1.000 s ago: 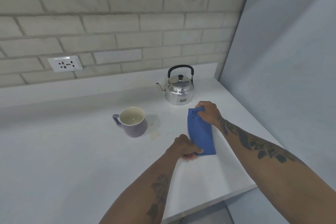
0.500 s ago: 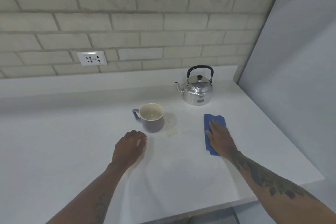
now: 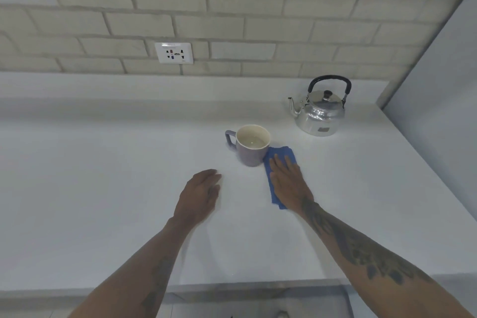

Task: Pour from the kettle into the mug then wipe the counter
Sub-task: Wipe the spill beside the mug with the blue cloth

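A purple mug (image 3: 251, 147) with liquid inside stands on the white counter (image 3: 103, 188), handle to the left. The silver kettle (image 3: 320, 111) with a black handle sits upright behind and to the right of it. A folded blue cloth (image 3: 282, 156) lies flat against the mug's right side. My right hand (image 3: 287, 183) presses palm-down on the cloth, fingers spread and pointing toward the mug. My left hand (image 3: 200, 195) rests flat on the counter in front of the mug and to its left, holding nothing.
A brick wall with a white power socket (image 3: 174, 53) rises behind the counter. A grey side wall (image 3: 438, 85) bounds the right end. The counter's front edge (image 3: 232, 284) runs below my forearms.
My right hand has slid the blue cloth left across the counter until it touches the mug. My left hand, which let go of the cloth earlier, stays flat near the mug.
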A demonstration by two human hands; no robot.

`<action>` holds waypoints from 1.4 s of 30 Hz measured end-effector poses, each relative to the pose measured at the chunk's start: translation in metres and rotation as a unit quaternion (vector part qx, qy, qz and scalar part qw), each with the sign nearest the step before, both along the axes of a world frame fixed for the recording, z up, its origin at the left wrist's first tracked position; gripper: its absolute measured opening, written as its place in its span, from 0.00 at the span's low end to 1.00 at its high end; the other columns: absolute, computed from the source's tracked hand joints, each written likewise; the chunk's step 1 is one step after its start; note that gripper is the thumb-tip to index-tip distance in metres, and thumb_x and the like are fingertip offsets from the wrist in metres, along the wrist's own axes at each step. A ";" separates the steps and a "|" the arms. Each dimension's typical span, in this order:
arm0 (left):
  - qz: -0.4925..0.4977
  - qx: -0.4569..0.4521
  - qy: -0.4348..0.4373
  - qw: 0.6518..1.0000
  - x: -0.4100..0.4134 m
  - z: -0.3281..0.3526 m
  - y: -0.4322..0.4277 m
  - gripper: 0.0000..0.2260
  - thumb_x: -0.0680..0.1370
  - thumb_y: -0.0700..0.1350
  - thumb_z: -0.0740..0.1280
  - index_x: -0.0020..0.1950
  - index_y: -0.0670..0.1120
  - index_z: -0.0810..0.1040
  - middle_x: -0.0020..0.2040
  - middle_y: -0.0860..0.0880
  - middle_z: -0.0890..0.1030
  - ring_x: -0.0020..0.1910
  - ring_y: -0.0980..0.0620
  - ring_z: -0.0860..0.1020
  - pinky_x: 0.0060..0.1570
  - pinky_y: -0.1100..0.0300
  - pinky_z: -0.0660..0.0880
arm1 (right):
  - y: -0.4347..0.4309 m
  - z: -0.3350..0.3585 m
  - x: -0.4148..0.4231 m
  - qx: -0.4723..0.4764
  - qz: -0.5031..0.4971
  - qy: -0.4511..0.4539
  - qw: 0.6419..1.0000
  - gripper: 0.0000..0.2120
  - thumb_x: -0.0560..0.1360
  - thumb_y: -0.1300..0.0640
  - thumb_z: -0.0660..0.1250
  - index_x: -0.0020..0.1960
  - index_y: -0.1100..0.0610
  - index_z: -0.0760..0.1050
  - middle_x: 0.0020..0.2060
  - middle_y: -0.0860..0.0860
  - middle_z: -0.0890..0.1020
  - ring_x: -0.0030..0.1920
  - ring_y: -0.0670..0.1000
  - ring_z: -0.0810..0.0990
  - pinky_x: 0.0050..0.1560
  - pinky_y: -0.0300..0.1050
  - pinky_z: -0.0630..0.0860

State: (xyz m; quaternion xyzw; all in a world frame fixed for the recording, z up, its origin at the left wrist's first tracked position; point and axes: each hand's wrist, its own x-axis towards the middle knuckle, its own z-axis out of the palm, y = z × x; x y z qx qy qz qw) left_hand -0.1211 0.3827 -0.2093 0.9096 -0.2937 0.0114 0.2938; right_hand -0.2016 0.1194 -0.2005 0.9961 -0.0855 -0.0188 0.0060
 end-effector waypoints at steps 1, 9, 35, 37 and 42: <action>-0.001 -0.001 -0.005 1.000 0.001 -0.001 0.000 0.16 0.80 0.45 0.62 0.67 0.48 0.76 0.69 0.50 0.75 0.69 0.49 0.71 0.65 0.55 0.70 | 0.009 0.001 -0.011 0.026 0.013 -0.013 0.999 0.32 0.78 0.49 0.34 0.77 0.60 0.54 0.78 0.54 0.55 0.78 0.59 0.53 0.75 0.55 0.52; 0.000 -0.013 -0.023 1.000 0.002 -0.009 0.001 0.16 0.80 0.46 0.62 0.68 0.49 0.76 0.68 0.51 0.75 0.68 0.52 0.70 0.66 0.58 0.66 | -0.043 -0.007 -0.118 0.055 0.057 -0.037 0.996 0.26 0.83 0.47 0.40 0.79 0.54 0.46 0.78 0.50 0.54 0.78 0.53 0.53 0.74 0.48 0.48; 0.008 -0.013 -0.012 1.000 -0.003 -0.002 0.000 0.17 0.81 0.45 0.61 0.69 0.48 0.74 0.70 0.51 0.73 0.71 0.52 0.68 0.68 0.58 0.65 | 0.021 0.000 -0.061 0.057 -0.056 -0.009 0.997 0.39 0.76 0.40 0.25 0.77 0.59 0.52 0.78 0.54 0.53 0.78 0.56 0.55 0.77 0.52 0.50; 0.010 -0.016 -0.005 1.000 -0.004 -0.001 0.001 0.17 0.81 0.45 0.61 0.69 0.48 0.75 0.70 0.52 0.72 0.71 0.53 0.68 0.68 0.59 0.65 | 0.059 -0.009 -0.047 0.037 -0.088 -0.037 0.995 0.39 0.79 0.47 0.28 0.71 0.66 0.68 0.71 0.62 0.70 0.70 0.63 0.70 0.69 0.60 0.66; 0.002 -0.025 0.023 0.999 -0.003 -0.003 0.002 0.18 0.82 0.45 0.55 0.70 0.45 0.73 0.70 0.48 0.73 0.70 0.51 0.69 0.70 0.61 0.62 | 0.125 -0.009 -0.031 0.015 0.101 -0.041 0.994 0.28 0.81 0.53 0.40 0.72 0.63 0.66 0.71 0.58 0.71 0.71 0.58 0.69 0.70 0.53 0.51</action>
